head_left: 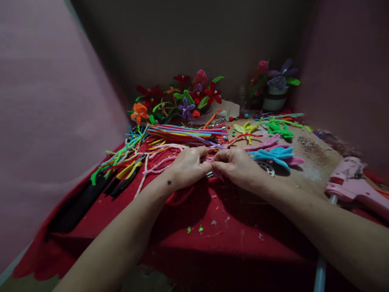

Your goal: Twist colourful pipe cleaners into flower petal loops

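Observation:
My left hand (193,164) and my right hand (235,164) meet over the middle of the table, fingertips nearly touching. Both pinch a pink pipe cleaner (217,173), mostly hidden by the fingers. Beneath my left hand show the red handles of what look like scissors (180,199). Loose pink pipe cleaners (159,164) lie left of that hand. Beside my right hand rests a blue pipe-cleaner flower (275,156), with pink looped pieces (267,142) behind and under it. A round metal disc with holes (267,168) is partly covered by my right wrist.
Pliers (127,176) with yellow-black handles lie left. A bundle of colored pipe cleaners (185,133) sits behind my hands, with finished flowers (185,97) further back. A pink glue gun (349,182) stands right, its glue stick hanging below. Scraps dot the red cloth (225,231).

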The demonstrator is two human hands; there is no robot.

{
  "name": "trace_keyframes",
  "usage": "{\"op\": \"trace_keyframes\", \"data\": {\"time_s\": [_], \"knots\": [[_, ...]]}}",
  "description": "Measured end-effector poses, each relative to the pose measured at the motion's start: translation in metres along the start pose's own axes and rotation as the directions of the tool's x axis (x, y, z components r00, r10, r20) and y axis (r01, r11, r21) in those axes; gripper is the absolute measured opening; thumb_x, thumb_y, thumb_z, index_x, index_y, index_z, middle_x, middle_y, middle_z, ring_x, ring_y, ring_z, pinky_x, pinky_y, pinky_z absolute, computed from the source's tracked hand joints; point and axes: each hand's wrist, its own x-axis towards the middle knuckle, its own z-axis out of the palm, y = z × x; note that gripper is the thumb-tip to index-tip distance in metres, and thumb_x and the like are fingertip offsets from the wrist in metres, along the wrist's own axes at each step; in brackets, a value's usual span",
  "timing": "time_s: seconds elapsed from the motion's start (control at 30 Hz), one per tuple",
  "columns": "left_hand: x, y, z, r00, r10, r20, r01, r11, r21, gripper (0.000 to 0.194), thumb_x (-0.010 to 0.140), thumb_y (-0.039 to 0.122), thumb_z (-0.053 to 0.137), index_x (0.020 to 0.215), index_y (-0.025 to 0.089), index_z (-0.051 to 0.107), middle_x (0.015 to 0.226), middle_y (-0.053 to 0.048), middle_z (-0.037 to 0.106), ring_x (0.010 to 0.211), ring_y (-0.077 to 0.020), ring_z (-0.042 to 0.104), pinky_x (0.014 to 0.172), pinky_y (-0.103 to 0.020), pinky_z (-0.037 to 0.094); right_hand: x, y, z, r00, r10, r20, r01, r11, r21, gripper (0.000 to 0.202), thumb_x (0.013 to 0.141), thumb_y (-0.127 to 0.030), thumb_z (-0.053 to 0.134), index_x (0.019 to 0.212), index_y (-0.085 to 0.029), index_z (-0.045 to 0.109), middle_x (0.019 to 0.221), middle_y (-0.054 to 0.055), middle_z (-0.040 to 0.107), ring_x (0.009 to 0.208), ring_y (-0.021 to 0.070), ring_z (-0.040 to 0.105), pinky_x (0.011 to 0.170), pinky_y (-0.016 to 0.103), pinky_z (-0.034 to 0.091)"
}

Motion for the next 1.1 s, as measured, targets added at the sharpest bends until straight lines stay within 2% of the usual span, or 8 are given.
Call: {"op": "trace_keyframes", "data": {"time_s": [0.17, 0.33, 0.5, 0.7, 0.77, 0.9, 1.0, 1.1], "knots": [[-0.001, 0.0, 0.002, 0.994, 0.109, -0.017, -0.107, 0.991, 0.075, 0.006, 0.069, 0.019, 0.046, 0.067, 0.017, 0.05, 0.06, 0.001, 0.049, 0.054, -0.0111, 0.04, 0.051, -0.024, 0.025, 0.001, 0.003, 0.0, 0.973, 0.19, 0.13, -0.211, 0.964, 0.164, 0.012, 0.062, -0.013, 0.056, 0.051, -0.017, 0.058, 0.043, -0.002, 0.051, 0.039, 0.0072, 0.038, 0.039, 0.022, 0.027], [0.0, -0.002, -0.001, 0.999, 0.045, 0.001, -0.044, 0.995, -0.091, 0.011, 0.071, 0.022, 0.048, 0.067, 0.015, 0.055, 0.056, 0.002, 0.047, 0.052, -0.0097, 0.038, 0.05, -0.022, 0.027, 0.001, 0.002, -0.001, 0.96, 0.241, 0.144, -0.271, 0.93, 0.249, 0.012, 0.061, -0.017, 0.061, 0.05, -0.016, 0.056, 0.042, -0.001, 0.051, 0.037, 0.0079, 0.039, 0.037, 0.023, 0.026], [0.003, -0.016, -0.011, 0.995, 0.001, 0.1, 0.032, 0.945, -0.325, 0.029, 0.08, 0.036, 0.043, 0.076, 0.013, 0.06, 0.064, -0.001, 0.054, 0.058, -0.0109, 0.046, 0.054, -0.022, 0.034, 0.004, 0.003, -0.005, 0.973, 0.228, 0.036, -0.227, 0.916, 0.33, 0.013, 0.061, -0.017, 0.06, 0.05, -0.016, 0.054, 0.042, -0.002, 0.049, 0.037, 0.0068, 0.039, 0.038, 0.023, 0.027], [0.004, -0.021, -0.015, 0.999, 0.05, 0.016, -0.045, 0.978, -0.202, 0.025, 0.075, 0.034, 0.054, 0.066, 0.013, 0.064, 0.068, -0.001, 0.052, 0.063, -0.0111, 0.046, 0.058, -0.023, 0.034, 0.006, 0.006, -0.008, 0.961, 0.255, -0.103, -0.198, 0.903, 0.382, 0.012, 0.06, -0.013, 0.057, 0.05, -0.015, 0.051, 0.043, -0.003, 0.047, 0.037, 0.0053, 0.036, 0.038, 0.021, 0.025], [0.003, -0.017, -0.016, 0.996, 0.044, 0.076, -0.022, 0.963, -0.27, 0.022, 0.073, 0.032, 0.057, 0.065, 0.013, 0.065, 0.065, 0.0, 0.051, 0.061, -0.01, 0.045, 0.057, -0.022, 0.034, 0.006, 0.007, -0.007, 0.962, 0.258, -0.093, -0.2, 0.893, 0.403, 0.009, 0.06, -0.015, 0.058, 0.053, -0.015, 0.052, 0.044, -0.003, 0.049, 0.037, 0.0058, 0.038, 0.038, 0.021, 0.026], [0.001, -0.012, -0.012, 0.967, -0.014, 0.254, 0.17, 0.778, -0.605, 0.019, 0.072, 0.03, 0.059, 0.069, 0.012, 0.062, 0.057, 0.002, 0.05, 0.05, -0.0066, 0.042, 0.048, -0.02, 0.031, 0.006, 0.008, -0.006, 0.961, 0.268, -0.066, -0.213, 0.874, 0.437, 0.009, 0.06, -0.018, 0.061, 0.058, -0.015, 0.053, 0.047, -0.002, 0.051, 0.038, 0.0068, 0.041, 0.038, 0.021, 0.028], [0.002, -0.013, -0.005, 0.971, -0.038, 0.235, 0.214, 0.573, -0.791, 0.017, 0.07, 0.028, 0.062, 0.066, 0.012, 0.057, 0.055, 0.002, 0.052, 0.046, -0.0064, 0.045, 0.045, -0.019, 0.034, 0.006, 0.008, -0.006, 0.962, 0.268, -0.059, -0.216, 0.872, 0.438, 0.012, 0.062, -0.021, 0.062, 0.058, -0.015, 0.053, 0.049, -0.001, 0.052, 0.039, 0.0069, 0.041, 0.039, 0.021, 0.03], [0.003, -0.014, 0.001, 0.977, -0.078, 0.2, 0.213, 0.467, -0.858, 0.015, 0.068, 0.024, 0.065, 0.071, 0.012, 0.057, 0.058, 0.001, 0.056, 0.047, -0.008, 0.05, 0.044, -0.019, 0.038, 0.006, 0.009, -0.005, 0.965, 0.257, -0.047, -0.213, 0.877, 0.431, 0.012, 0.063, -0.023, 0.062, 0.059, -0.015, 0.052, 0.049, -0.002, 0.051, 0.04, 0.0071, 0.042, 0.04, 0.022, 0.032]]}}
